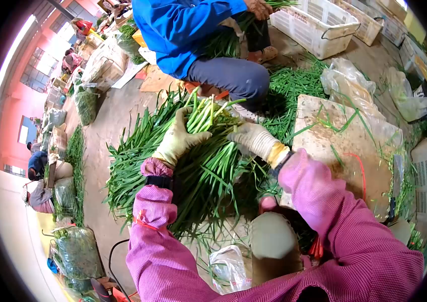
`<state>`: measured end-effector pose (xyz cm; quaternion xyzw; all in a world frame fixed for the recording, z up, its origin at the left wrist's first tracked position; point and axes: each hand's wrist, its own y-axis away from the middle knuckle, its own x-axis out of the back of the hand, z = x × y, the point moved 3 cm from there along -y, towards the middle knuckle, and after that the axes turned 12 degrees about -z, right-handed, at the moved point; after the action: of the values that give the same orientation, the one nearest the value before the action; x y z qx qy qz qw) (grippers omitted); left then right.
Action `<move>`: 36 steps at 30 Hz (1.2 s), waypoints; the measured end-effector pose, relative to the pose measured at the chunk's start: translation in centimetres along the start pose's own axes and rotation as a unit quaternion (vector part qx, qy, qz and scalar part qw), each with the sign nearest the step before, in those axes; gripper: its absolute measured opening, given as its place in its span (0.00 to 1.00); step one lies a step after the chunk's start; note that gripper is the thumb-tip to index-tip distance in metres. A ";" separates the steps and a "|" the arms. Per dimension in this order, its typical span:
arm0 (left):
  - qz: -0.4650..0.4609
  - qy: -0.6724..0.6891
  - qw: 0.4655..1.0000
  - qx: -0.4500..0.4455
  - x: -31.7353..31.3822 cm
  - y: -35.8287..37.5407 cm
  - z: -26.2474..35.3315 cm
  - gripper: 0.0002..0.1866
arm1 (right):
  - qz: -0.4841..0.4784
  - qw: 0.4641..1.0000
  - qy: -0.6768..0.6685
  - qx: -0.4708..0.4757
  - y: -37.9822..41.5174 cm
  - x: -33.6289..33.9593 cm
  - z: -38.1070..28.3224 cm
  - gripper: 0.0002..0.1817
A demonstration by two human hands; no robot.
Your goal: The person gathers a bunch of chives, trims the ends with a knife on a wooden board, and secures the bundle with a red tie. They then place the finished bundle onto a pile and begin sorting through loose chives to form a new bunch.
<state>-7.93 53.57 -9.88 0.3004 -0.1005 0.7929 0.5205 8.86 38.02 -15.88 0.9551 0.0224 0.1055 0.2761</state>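
Observation:
A big heap of long green leafy stalks (173, 156) lies in front of me, with a bunch of pale-ended stalks (206, 117) on top. My left hand (181, 138), in a pale glove, grips the bunch from its left side, thumb stretched across and fingers curled round behind it. From the right, my right hand (258, 141), in a ribbed light glove, closes on the same bunch; some of its fingertips are hidden among the leaves. Both hands are at the upper part of the heap, a short gap apart.
Across from me a seated person in a blue jacket (173, 35) holds greens. A dirt-stained board (334, 141) with leaf scraps is at right, beside plastic bags (347, 80). White crates (314, 30) stand behind. A plastic bag (228, 267) lies by my knee (274, 239).

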 end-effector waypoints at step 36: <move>0.034 0.744 0.652 -0.145 -12.6 21.5 6.6 0.43 | 0.218 0.717 0.202 0.631 17.4 -14.9 -7.1 0.16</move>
<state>-21.00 31.40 -8.63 -0.4728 0.1968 0.7435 0.4300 -7.51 25.53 -3.56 0.8426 -0.0697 0.3141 -0.4318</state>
